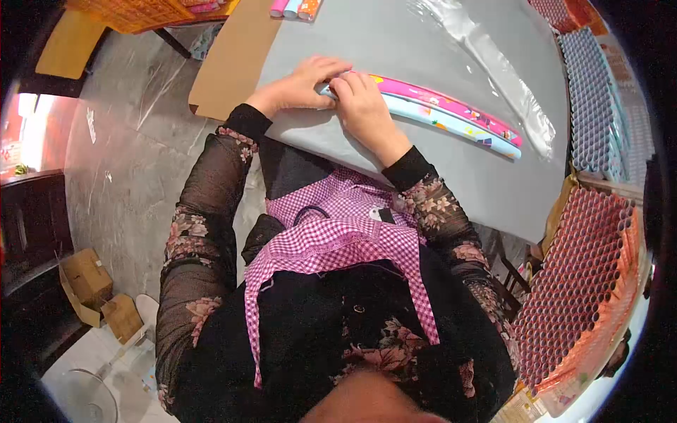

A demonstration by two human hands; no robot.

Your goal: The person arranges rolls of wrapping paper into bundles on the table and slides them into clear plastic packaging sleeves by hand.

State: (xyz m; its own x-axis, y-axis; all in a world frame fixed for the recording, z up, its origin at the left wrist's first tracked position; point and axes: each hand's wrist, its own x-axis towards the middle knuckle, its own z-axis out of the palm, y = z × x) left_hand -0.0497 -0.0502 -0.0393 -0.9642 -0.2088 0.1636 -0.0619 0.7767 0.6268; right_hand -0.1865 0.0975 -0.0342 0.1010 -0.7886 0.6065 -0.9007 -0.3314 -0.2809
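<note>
Two long rolls lie side by side on the grey table point(296, 134), a pink patterned roll point(451, 106) behind and a light blue patterned roll point(451, 125) in front. My left hand point(303, 86) is closed at their left ends, thumb and fingers around the tips. Just right of it, my right hand point(363, 109) has its fingers bent down over the same ends, touching my left fingers. Which roll each hand grips is partly hidden by the fingers. Clear plastic wrap point(504, 70) lies behind the rolls.
A short wrapped pack of rolls point(293, 8) sits at the table's far edge, near a brown cardboard sheet point(233, 56). Stacks of many roll ends, blue point(592, 106) and red point(578, 275), stand at the right. An open cardboard box point(88, 282) is on the floor at left.
</note>
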